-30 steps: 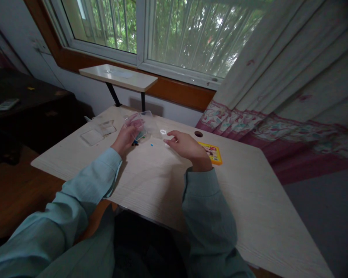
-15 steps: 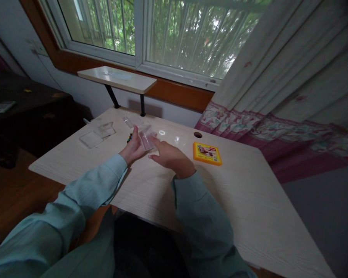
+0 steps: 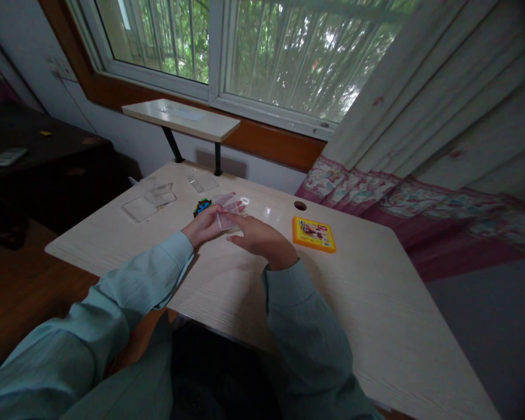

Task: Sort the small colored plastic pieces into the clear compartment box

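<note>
A small clear plastic box [image 3: 227,220] is held above the middle of the table. My left hand [image 3: 205,224] is closed on its left side, with fingers showing past the far edge. From the right, my right hand [image 3: 260,237] reaches in with its fingertips on the box; their exact grip is partly hidden. Just behind my left hand lies a small pile of multicoloured pieces [image 3: 202,206], blue, green and dark, too small to name.
Open clear plastic cases [image 3: 140,209] lie on the left of the pale table [image 3: 354,315], and another clear piece [image 3: 196,184] lies farther back. A yellow-orange flat box [image 3: 314,234] sits right of my hands, near a round hole [image 3: 300,206]. A raised shelf [image 3: 179,119] stands at the back.
The clear box has tilted lower between my hands, and my left thumb has come down onto it. More of the coloured pile shows. The view has shifted slightly.
</note>
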The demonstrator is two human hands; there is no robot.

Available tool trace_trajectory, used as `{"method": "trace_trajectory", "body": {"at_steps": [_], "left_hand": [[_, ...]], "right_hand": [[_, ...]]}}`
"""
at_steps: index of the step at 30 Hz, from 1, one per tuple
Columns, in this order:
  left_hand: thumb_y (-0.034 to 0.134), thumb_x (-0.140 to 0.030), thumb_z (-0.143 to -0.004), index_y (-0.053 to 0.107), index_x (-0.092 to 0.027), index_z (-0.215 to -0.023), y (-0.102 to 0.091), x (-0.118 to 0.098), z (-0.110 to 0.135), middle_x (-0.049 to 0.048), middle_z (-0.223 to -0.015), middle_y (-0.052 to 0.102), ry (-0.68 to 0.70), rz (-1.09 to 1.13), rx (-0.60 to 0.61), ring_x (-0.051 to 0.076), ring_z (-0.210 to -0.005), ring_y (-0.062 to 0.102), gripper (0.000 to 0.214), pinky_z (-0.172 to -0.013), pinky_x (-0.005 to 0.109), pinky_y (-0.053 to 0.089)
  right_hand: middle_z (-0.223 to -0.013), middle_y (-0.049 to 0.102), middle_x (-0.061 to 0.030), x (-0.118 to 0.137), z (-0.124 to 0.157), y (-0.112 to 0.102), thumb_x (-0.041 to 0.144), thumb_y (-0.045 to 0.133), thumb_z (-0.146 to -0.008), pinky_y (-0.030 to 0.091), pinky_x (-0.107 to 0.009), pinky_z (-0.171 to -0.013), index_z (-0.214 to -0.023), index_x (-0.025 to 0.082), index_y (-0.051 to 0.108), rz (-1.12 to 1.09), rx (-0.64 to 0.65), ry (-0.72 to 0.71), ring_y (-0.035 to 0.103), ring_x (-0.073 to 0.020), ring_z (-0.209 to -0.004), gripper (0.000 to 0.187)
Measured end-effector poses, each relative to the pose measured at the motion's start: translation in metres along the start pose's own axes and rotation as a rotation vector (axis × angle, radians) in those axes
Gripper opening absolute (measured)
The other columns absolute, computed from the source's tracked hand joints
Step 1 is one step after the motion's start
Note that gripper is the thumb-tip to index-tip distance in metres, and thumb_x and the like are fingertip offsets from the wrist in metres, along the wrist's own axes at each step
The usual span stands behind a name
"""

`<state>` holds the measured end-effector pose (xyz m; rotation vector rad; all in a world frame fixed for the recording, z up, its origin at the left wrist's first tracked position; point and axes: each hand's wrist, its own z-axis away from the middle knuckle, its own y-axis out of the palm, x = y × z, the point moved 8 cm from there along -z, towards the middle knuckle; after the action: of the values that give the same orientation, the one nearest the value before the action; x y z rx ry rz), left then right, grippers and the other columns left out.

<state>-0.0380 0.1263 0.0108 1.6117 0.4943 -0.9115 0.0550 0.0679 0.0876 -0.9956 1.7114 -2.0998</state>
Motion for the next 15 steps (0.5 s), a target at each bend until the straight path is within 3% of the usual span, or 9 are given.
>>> {"method": "trace_trajectory", "body": {"at_steps": [9,15], "left_hand": [[0.056,-0.041,-0.082,0.057,-0.021,-0.120,0.001,-0.001,0.000,0.0121,-0.123,0.062,-0.014,0.004,0.015,0.030,-0.126,0.052,0.043,-0.106,0.051,0.042],[0.049,-0.072,-0.081,0.059,-0.021,-0.116,0.004,0.001,-0.002,0.0139,-0.117,0.065,-0.016,-0.019,-0.028,0.032,-0.119,0.056,0.062,-0.102,0.051,0.044]], "right_hand": [[-0.135,0.056,-0.0144,-0.001,-0.001,-0.011,0.033,0.059,-0.088,0.042,-0.035,-0.103,-0.140,0.015,0.044,-0.023,-0.071,0.011,0.055,-0.0260,-0.122,0.057],[-0.131,0.057,-0.0193,-0.001,-0.005,-0.007,0.050,0.052,-0.091,0.047,-0.040,-0.094,-0.145,0.015,0.035,0.028,-0.106,0.158,0.059,-0.0307,-0.116,0.067]]}}
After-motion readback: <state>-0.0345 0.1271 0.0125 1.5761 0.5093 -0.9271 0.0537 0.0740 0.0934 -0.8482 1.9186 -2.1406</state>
